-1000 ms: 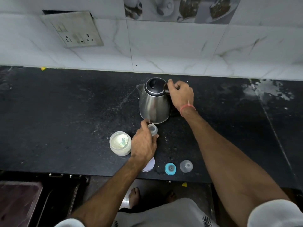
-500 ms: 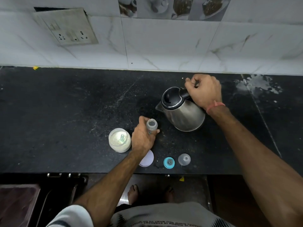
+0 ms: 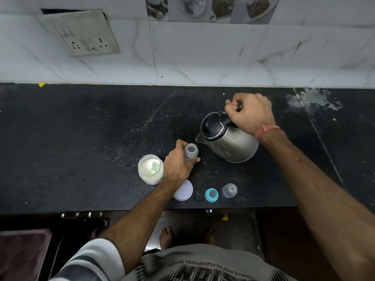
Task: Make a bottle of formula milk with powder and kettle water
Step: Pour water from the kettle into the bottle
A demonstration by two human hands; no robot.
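Note:
My right hand (image 3: 250,113) grips the black handle of a steel kettle (image 3: 231,144), which is tilted with its spout pointing left toward the bottle. My left hand (image 3: 178,164) holds a small clear baby bottle (image 3: 191,151) upright on the black counter, its mouth open and just left of the spout. An open jar of white powder (image 3: 150,169) with a scoop inside stands left of my left hand. No water is visible leaving the spout.
Near the counter's front edge (image 3: 121,207) lie a white round lid (image 3: 183,192), a teal collar with teat (image 3: 211,195) and a clear cap (image 3: 229,190). A switch plate (image 3: 85,33) hangs on the tiled wall. White residue marks the counter at the far right.
My right hand lifted the kettle, carried it to the right and tilted its spout down toward the bottle. My left hand kept holding the bottle.

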